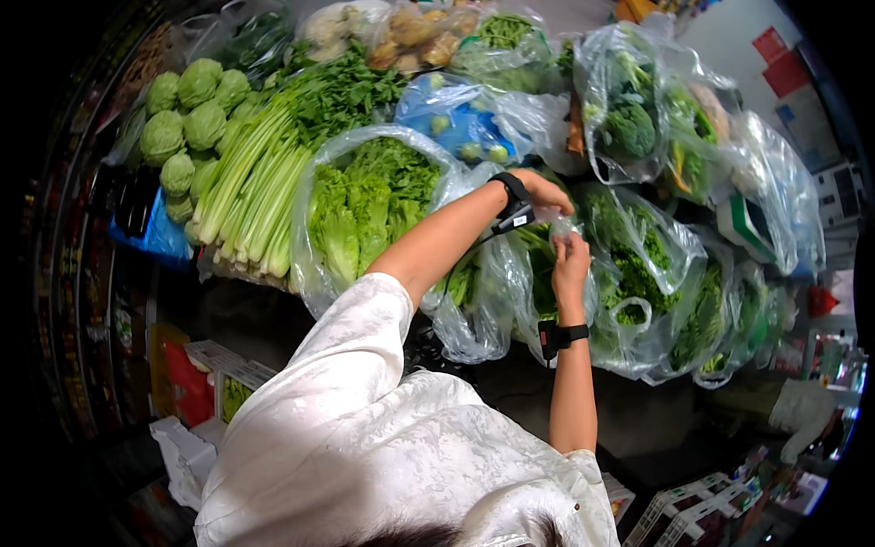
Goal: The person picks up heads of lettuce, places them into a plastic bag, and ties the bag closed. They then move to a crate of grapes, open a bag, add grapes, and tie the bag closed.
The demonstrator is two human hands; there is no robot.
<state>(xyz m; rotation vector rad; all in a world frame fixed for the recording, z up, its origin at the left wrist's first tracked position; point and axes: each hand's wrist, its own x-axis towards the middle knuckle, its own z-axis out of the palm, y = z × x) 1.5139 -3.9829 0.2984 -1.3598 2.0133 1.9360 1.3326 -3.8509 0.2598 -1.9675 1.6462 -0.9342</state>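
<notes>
My left hand [545,192] reaches across the vegetable display, its fingers bent down onto the gathered edge of a clear plastic bag [562,224]. Just below it, my right hand [571,268] pinches the same plastic between thumb and fingers. Dark leafy greens [540,270] show beneath and beside the hands, partly covered by film. Left of the hands sits an open clear bag of light green lettuce [372,205]. To their right is a bag of curly green leaves [639,263]. Both wrists carry black strapped devices.
Celery [256,184] and round cabbages [204,123] fill the left side. Bagged broccoli [627,128] and a blue bag [456,116] of round green vegetables lie farther back. White plastic crates [690,509] stand low at the right. Shelving [89,273] runs along the left.
</notes>
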